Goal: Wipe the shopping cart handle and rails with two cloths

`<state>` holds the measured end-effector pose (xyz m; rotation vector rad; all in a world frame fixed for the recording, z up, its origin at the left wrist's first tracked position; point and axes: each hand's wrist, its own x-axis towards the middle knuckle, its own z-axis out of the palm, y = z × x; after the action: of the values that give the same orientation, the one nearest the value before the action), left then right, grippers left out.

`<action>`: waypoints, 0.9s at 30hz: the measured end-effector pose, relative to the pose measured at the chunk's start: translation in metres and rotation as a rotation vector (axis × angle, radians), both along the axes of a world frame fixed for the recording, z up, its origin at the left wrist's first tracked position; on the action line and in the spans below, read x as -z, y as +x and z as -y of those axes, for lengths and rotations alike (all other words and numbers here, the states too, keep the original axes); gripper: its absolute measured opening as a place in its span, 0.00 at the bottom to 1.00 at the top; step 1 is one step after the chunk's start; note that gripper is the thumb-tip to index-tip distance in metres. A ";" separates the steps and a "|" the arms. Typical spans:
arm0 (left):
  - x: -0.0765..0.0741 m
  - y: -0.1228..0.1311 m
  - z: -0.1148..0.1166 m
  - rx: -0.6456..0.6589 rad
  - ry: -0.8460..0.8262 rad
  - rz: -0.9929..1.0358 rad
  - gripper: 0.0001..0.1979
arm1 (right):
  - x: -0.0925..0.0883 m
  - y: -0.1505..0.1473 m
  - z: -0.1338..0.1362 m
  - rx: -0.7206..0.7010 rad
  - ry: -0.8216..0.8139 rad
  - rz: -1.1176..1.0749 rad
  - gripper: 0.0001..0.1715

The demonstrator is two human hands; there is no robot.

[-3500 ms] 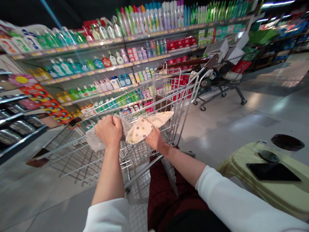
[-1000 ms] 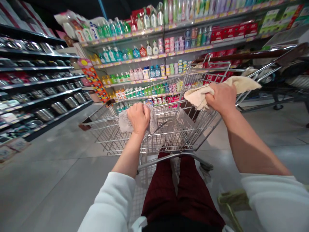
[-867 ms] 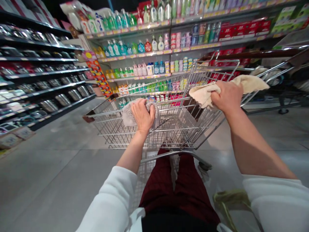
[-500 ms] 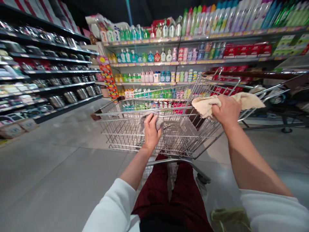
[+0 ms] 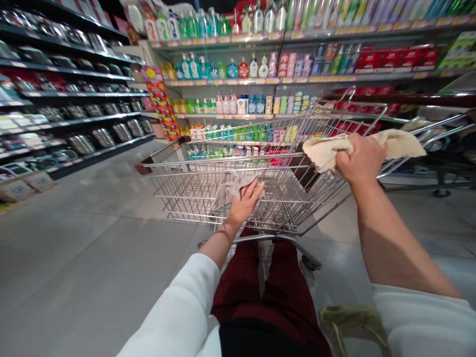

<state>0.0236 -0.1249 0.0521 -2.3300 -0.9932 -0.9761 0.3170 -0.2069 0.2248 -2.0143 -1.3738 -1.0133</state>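
Observation:
A metal wire shopping cart point(image 5: 193, 203) stands side-on before my legs. My left hand point(image 5: 243, 202) is at its near side, fingers stretched out and apart. A crumpled grey cloth point(image 5: 226, 191) lies against the wires, partly under these fingers; whether they pinch any of it is hidden. My right hand point(image 5: 360, 158) is closed around a cream cloth point(image 5: 403, 144) at the cart's upper rim, toward the right end. The cloth sticks out on both sides of the fist.
Shelves of bottles and spray cans point(image 5: 256, 74) stand behind the cart. Metal pots point(image 5: 104, 136) line the shelves on the left. Another cart point(image 5: 442, 173) is at the right. An olive-green bag or strap point(image 5: 349, 317) shows low beside my leg, above the grey tiled floor point(image 5: 92, 277).
My left hand has opened from a bunched grip on the grey cloth and shifted slightly right; more cloth shows. My right hand keeps its hold. The view has tilted slightly down.

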 end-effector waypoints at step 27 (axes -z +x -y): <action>0.029 -0.028 -0.011 0.094 -0.069 0.303 0.31 | -0.003 -0.006 0.005 -0.021 -0.018 -0.037 0.16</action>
<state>-0.0046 -0.1138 0.0236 -2.3477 -1.0521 -1.3842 0.3108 -0.2120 0.2279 -2.0173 -1.3863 -0.9526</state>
